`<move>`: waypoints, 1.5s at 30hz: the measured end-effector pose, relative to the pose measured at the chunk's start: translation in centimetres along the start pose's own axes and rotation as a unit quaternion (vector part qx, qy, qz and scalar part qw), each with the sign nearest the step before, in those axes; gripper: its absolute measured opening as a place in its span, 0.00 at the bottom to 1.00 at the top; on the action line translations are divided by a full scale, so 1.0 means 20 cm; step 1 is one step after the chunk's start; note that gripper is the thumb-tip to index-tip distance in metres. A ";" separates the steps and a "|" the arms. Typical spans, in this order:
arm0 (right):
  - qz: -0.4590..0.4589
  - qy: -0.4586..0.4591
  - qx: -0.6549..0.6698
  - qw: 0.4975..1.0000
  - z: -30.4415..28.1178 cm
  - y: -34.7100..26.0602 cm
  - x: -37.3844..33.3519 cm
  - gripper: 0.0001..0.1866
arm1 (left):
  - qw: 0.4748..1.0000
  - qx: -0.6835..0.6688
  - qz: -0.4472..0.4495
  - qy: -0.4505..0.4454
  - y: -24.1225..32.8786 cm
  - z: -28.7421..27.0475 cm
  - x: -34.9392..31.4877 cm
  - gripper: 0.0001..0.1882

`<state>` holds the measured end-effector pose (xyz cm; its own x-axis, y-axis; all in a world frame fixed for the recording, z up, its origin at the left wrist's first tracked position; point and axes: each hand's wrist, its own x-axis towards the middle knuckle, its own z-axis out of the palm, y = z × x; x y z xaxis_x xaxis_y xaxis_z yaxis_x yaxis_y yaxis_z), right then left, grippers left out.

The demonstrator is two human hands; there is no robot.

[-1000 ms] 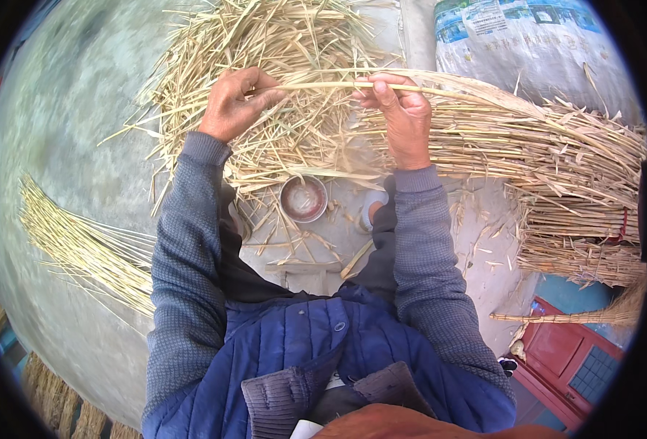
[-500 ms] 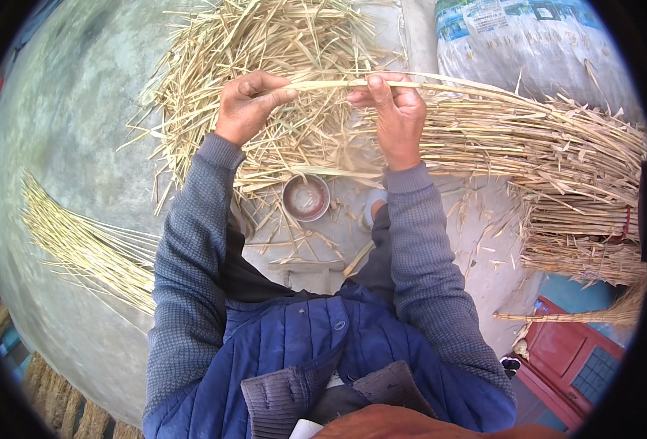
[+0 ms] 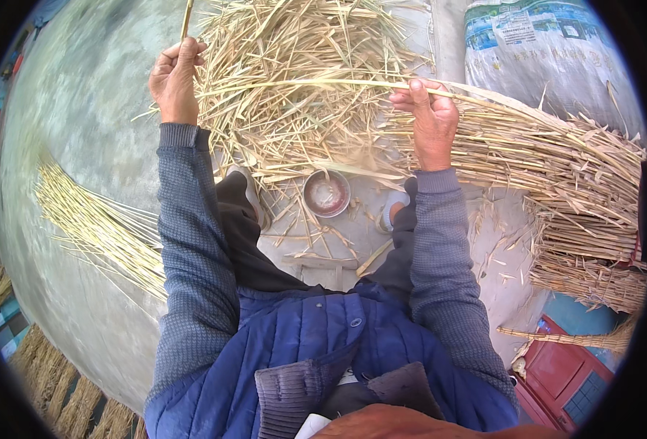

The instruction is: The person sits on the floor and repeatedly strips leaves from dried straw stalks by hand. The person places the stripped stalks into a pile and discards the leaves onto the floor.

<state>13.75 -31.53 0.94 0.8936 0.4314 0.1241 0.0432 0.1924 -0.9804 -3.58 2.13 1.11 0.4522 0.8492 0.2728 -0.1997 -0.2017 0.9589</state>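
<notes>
My right hand (image 3: 433,128) pinches a long, thin yellow-green stalk (image 3: 301,83) between thumb and fingers. The stalk runs left from the hand across a loose heap of dry leaves and husks (image 3: 294,44), with a pale leaf trailing off to the right. Farther left, past the heap's edge, my left hand (image 3: 175,84) is closed around a thin brownish straw piece (image 3: 186,18) that points up toward the far edge. To the right of the heap lies a thick stack of leafy dry stalks (image 3: 513,150). Smooth, bare stalks (image 3: 104,230) lie fanned out at the left.
A small metal bowl (image 3: 327,213) stands on the floor between my feet. At the far right lies a large white-and-blue plastic sack (image 3: 550,69). A red piece of furniture (image 3: 561,366) and a straw brush (image 3: 568,338) are at the lower right. Straw bundles (image 3: 67,395) lie lower left.
My left hand has moved off the stalk, outward to the left and up, with a straw piece in it. The right hand still grips the stalk; the whole view has shifted slightly.
</notes>
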 end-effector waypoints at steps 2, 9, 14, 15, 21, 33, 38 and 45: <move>0.002 -0.007 0.016 1.000 0.00 0.00 0.00 0.14 | 0.960 0.262 0.082 -0.054 -0.06 0.03 -0.03 0.16; 0.007 -0.008 0.054 0.998 0.00 -0.01 -0.01 0.14 | 0.901 0.248 0.041 -0.353 -0.08 0.23 -0.13 0.19; 0.012 -0.043 0.041 0.998 -0.03 -0.02 -0.01 0.13 | 0.854 0.133 -0.148 -0.481 -0.11 0.29 -0.15 0.13; 0.016 -0.048 0.039 0.998 -0.04 -0.02 -0.01 0.13 | 0.848 0.134 -0.147 -0.490 -0.13 0.29 -0.15 0.12; -0.010 -0.086 0.035 0.996 -0.03 -0.05 -0.02 0.15 | 0.901 0.066 -0.226 -0.365 -0.17 0.25 -0.11 0.10; 0.045 -0.100 0.031 0.994 0.09 0.07 -0.02 0.14 | 0.854 0.253 0.257 -0.375 0.04 0.49 -0.34 0.12; 0.081 -0.112 0.063 0.988 0.13 0.09 -0.05 0.14 | 0.824 0.338 0.246 -0.383 0.01 0.49 -0.32 0.09; 0.055 0.019 0.038 0.998 -0.13 -0.02 0.05 0.18 | 0.769 0.518 0.138 -0.347 -0.28 0.06 -0.09 0.08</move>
<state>15.83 -33.47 1.15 0.9070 0.4210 0.0093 -0.0885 0.2121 -0.9732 -2.32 1.12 -4.71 0.9439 0.3120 0.1087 0.2669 -0.9139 0.3059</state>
